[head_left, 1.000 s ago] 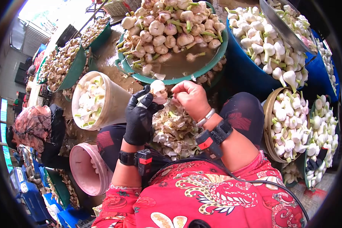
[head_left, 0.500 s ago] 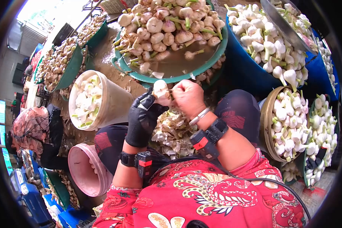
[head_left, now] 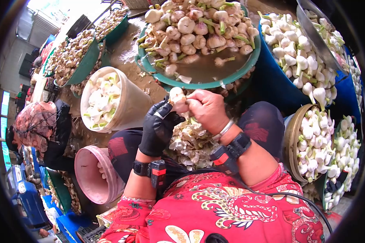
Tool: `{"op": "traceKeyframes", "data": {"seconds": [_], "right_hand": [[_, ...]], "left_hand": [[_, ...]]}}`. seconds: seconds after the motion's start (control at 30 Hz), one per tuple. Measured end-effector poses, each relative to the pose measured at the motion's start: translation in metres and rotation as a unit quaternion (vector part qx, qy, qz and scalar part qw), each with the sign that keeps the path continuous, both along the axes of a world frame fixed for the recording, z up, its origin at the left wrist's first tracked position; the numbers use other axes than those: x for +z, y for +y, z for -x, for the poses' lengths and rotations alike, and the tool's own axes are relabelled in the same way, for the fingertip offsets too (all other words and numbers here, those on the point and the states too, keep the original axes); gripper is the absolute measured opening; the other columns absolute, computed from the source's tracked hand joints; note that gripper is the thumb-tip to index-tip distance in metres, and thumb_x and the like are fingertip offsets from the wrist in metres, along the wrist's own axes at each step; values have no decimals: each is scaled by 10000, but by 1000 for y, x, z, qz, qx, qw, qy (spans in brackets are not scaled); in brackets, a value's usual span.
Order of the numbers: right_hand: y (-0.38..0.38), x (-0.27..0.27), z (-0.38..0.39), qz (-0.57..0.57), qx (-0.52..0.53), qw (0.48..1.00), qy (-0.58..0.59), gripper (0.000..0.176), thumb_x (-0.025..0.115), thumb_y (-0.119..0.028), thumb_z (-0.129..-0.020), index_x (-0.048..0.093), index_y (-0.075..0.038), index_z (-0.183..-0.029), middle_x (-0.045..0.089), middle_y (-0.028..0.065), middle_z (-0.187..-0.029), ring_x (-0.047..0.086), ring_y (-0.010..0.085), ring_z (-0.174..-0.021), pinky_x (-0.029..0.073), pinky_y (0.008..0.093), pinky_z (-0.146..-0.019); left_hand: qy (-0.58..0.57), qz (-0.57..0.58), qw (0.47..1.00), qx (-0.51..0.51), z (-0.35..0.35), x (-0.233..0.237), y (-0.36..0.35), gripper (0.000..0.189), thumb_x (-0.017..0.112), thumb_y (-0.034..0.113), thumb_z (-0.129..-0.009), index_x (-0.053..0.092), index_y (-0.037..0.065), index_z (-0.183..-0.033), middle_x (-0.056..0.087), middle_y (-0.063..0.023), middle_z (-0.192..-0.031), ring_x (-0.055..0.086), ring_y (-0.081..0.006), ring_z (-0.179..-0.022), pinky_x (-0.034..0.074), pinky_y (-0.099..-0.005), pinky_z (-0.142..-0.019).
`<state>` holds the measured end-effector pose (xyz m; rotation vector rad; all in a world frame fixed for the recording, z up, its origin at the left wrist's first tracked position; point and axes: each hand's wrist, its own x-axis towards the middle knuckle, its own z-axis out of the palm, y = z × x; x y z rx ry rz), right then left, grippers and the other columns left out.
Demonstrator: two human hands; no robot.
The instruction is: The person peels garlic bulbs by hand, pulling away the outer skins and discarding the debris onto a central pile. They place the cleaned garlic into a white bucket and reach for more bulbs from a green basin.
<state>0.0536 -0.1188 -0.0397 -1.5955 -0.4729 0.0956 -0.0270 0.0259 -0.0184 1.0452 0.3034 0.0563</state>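
A whitish garlic bulb (head_left: 177, 96) is held up in front of me by my left hand (head_left: 159, 125), which wears a black glove and has its fingers wrapped round the lower side. From the right, my bare right hand (head_left: 209, 109) pinches at the bulb's side with thumb and bent fingers; the exact spot between the fingertips is hidden. Below both hands, a heap of loose garlic skins (head_left: 192, 141) lies between my knees. Just beyond the bulb stands a green tub (head_left: 209, 84) of murky water, piled with unpeeled, dirty garlic.
A white bucket (head_left: 129, 106) of peelings and a pink bucket (head_left: 111, 178) with a few pale pieces lean at my left. On the right are a blue tub (head_left: 267, 60) and a tan bucket (head_left: 291, 141) full of clean garlic. Another person (head_left: 40, 125) bends at far left.
The view has shifted, so the surroundings sit farther right. My left hand still holds the garlic bulb, while my right fingers have turned and pressed closer against its side.
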Motion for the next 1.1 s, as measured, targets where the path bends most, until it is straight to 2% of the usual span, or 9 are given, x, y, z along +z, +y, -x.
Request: {"op": "traceKeyframes", "data": {"seconds": [0.07,0.13,0.27,0.4,0.67,0.73,1.03,1.07,1.1], "right_hand": [[0,-9,-8,28,-17,998,60,85,594,-92,-750,629,-16,-733,581,159,-614,592,219,-543,465,329,-547],[-2,-16,-11,140,28,989,39,119,651,-125,-783,627,-13,-750,561,23,-602,502,69,-564,438,261,-536],[-6,-34,2,160,148,968,-127,109,691,-134,-723,647,-49,-776,632,91,-717,602,206,-655,477,310,-625],[-10,-27,-1,212,114,967,-87,171,671,-232,-707,649,-65,-733,616,157,-693,609,350,-676,488,411,-622],[-14,-11,-7,157,-94,983,14,112,568,-85,-706,582,-86,-818,580,175,-635,586,383,-634,472,450,-611],[-27,2,-13,133,-114,983,62,275,533,-22,-727,619,-62,-985,612,138,-692,621,226,-635,489,323,-622],[-64,4,-42,5,-231,970,80,386,604,21,-742,587,-35,-1123,623,68,-933,596,141,-858,493,268,-785],[-69,5,-43,-13,-195,971,139,371,618,8,-749,589,-32,-1117,621,66,-948,592,135,-867,493,263,-784],[-69,2,-45,-9,-189,972,140,411,646,-13,-747,570,-28,-1151,609,76,-1016,588,125,-891,494,259,-778]], "left_hand": [[-36,-158,986,-27,4,10,9,256,558,157,-901,583,11,-1110,655,-86,-961,643,-192,-843,528,-333,-747],[36,34,998,34,6,12,36,281,596,114,-872,579,9,-1132,651,-74,-963,634,-167,-802,527,-323,-711],[-64,-348,917,183,3,32,147,255,619,77,-860,589,10,-1104,652,-72,-954,618,-152,-815,519,-293,-724],[-12,-807,561,183,5,26,284,252,626,79,-830,620,-20,-1062,663,-124,-974,617,-178,-911,485,-289,-795],[-56,-577,810,-87,-88,21,59,196,619,57,-806,677,39,-992,670,-126,-861,633,-228,-756,493,-324,-706],[-130,-631,751,-144,-125,-4,10,314,659,92,-741,654,50,-1053,656,-158,-864,636,-295,-794,501,-376,-725],[-71,-813,494,-299,-255,-69,-88,514,623,151,-710,564,121,-1220,600,-180,-1148,598,-330,-1020,463,-417,-868],[-70,-814,489,-307,-256,-81,-79,514,623,151,-710,564,121,-1220,600,-180,-1148,598,-330,-1020,463,-417,-868],[-26,-717,630,-295,-242,-59,-74,462,634,132,-721,589,103,-1180,624,-170,-1094,623,-299,-958,485,-378,-823]]}}
